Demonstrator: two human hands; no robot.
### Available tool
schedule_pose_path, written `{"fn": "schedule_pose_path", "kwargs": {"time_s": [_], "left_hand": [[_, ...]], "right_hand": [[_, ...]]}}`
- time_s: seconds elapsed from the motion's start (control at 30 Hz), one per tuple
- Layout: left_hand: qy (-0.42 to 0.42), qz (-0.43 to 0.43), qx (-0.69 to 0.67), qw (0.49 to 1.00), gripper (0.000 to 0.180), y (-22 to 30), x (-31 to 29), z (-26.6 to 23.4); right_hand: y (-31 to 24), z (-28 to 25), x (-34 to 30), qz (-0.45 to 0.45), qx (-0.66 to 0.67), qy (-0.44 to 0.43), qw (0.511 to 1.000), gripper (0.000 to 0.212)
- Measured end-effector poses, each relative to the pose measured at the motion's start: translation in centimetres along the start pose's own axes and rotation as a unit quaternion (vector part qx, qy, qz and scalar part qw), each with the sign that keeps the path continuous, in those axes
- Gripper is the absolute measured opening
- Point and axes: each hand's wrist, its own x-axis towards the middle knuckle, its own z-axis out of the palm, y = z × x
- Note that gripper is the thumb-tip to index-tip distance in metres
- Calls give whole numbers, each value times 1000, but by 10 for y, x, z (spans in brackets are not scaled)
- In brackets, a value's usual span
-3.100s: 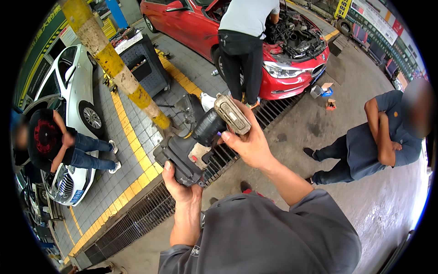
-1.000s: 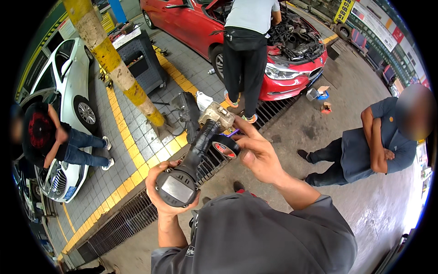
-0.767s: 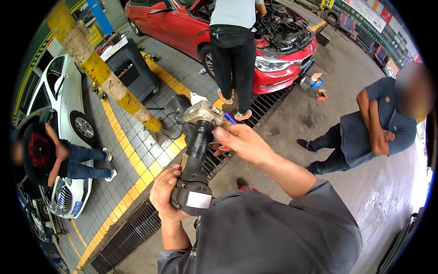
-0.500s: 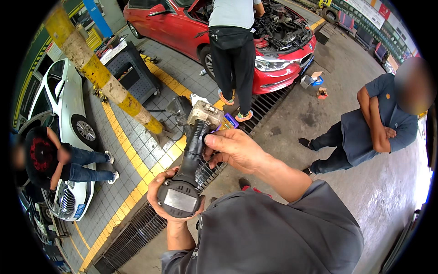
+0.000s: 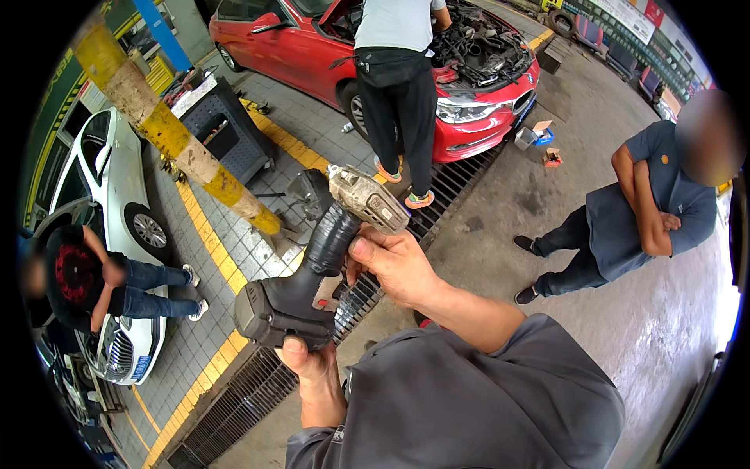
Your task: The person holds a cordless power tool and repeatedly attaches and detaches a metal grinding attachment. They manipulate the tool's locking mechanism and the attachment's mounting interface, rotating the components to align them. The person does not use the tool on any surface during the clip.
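I hold up a cordless impact wrench, its handle wrapped in black tape and its head worn and grimy. The head points up and to the left, with the square drive at its far end. My left hand is closed on the battery base from below; the thumb shows and the other fingers are mostly hidden behind it. My right hand is closed on the upper handle, just under the head, thumb in front. Part of its grip lies out of sight behind the tool.
A person in black trousers leans into the red car's engine bay. Another stands with folded arms at right, a third beside the white car. A striped post, tool cart and floor grate are nearby.
The wrench has turned in my hands: its base, earlier facing me, has swung left, and its head now shows side-on. My left thumb now presses the base; my right hand stays near the head.
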Motion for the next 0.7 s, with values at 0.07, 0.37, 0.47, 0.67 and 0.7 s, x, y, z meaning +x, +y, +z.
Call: {"fn": "schedule_pose_path", "kwargs": {"time_s": [0.07, 0.37, 0.47, 0.67, 0.7], "left_hand": [[1, -20, -43, 999, 94, 2, 2, 10], [62, -179, -217, 958, 85, 8, 15, 22], [41, -273, -283, 919, 86, 9, 16, 18], [-56, -337, -271, 900, 87, 6, 24, -10], [-59, -337, -241, 908, 87, 8, 23, -11]], "right_hand": [[6, -5, 3, -37, -9, -9, 999, 30], [6, -29, 6, -51, -120, -22, 991, 43], [6, -37, 8, -148, -234, -31, 961, 53], [-37, -48, 26, -132, -308, -217, 917, 80], [-43, -50, 28, -48, -283, -237, 928, 76]]}}
